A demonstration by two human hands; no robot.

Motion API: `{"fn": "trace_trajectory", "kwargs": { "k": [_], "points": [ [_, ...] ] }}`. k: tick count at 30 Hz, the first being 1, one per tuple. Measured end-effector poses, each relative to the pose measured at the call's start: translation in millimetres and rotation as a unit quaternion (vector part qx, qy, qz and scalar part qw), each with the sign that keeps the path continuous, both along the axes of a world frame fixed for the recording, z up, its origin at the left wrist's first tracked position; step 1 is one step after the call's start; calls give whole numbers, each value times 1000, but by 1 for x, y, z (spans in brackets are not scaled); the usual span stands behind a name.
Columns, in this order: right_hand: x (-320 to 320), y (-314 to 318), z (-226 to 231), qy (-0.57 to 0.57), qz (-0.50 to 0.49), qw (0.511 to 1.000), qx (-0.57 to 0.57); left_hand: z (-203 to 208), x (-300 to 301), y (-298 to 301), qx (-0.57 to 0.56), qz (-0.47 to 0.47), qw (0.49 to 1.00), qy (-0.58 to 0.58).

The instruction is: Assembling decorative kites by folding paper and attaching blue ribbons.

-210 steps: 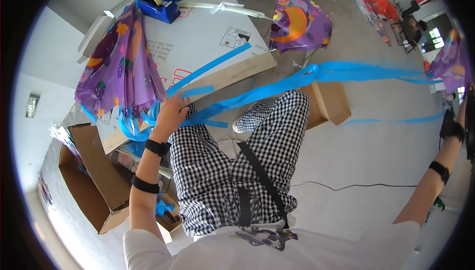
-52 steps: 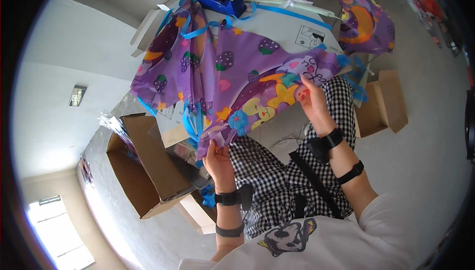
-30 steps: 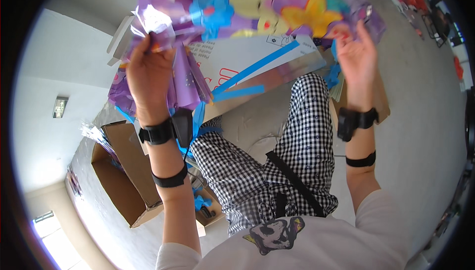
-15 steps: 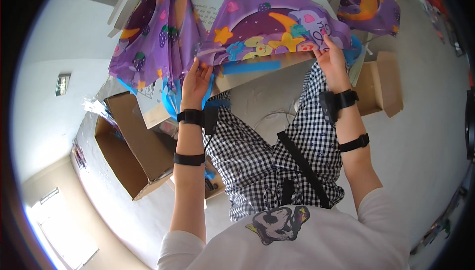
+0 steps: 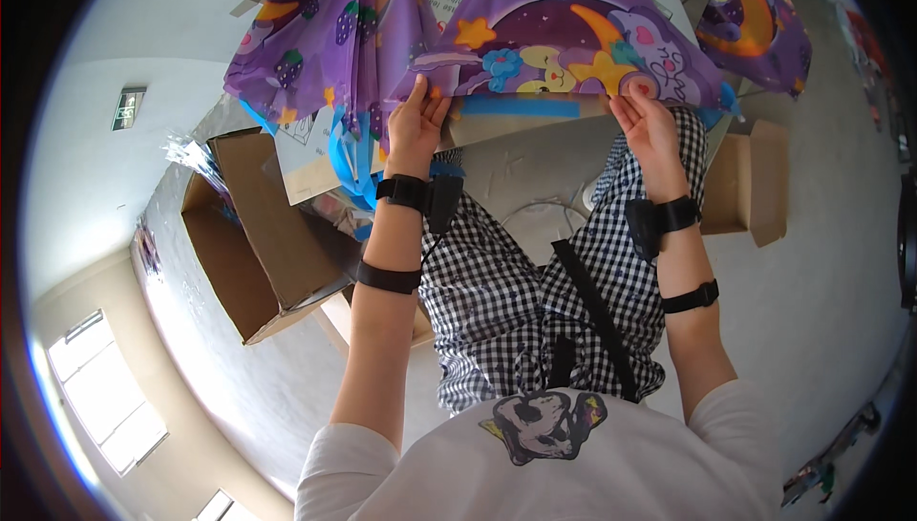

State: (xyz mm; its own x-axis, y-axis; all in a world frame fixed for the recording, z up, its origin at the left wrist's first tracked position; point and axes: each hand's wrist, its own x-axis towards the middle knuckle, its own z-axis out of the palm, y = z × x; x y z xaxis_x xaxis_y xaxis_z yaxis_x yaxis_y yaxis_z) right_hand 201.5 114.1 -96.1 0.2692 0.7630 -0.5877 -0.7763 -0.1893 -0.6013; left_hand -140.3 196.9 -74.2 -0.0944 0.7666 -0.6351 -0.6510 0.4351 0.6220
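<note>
Here left hand (image 5: 417, 118) and right hand (image 5: 648, 123) pinch glossy purple printed sheet (image 5: 573, 43) (edge taut, fingers closed)

Glossy, thin purple plastic sheet (image 5: 573, 43) printed with cartoon shapes, smooth and slightly crinkled. At 9 o'clock from it, matt brown cardboard box (image 5: 253, 234). Glossy blue tape (image 5: 521, 106) along a matt cardboard edge.

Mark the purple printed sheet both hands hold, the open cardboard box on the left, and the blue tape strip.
purple printed sheet (image 5: 564, 39), head view, middle of the picture panel.
open cardboard box (image 5: 272, 230), head view, its raised flap.
blue tape strip (image 5: 540, 107), head view, mid-strip under the sheet's edge.
</note>
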Motion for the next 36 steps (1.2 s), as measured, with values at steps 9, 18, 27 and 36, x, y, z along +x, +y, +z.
{"fn": "trace_trajectory", "kwargs": {
  "k": [9, 18, 27, 36],
  "points": [
    [-1, 3, 4, -3, -33, 999, 13, 30, -8, -42, 43, -44, 997, 57],
    [-4, 4, 1, -30, -54, 998, 11, 53, 68, -84, 466, -297, 551, 625],
    [16, -15, 43, -123, 83, 989, -28, 1, 99, -82, 409, -414, 375, 721],
    [-52, -38, 39, -821, 269, 459, 207, 4, 91, -86, 375, -428, 328, 754]
  ]
}}
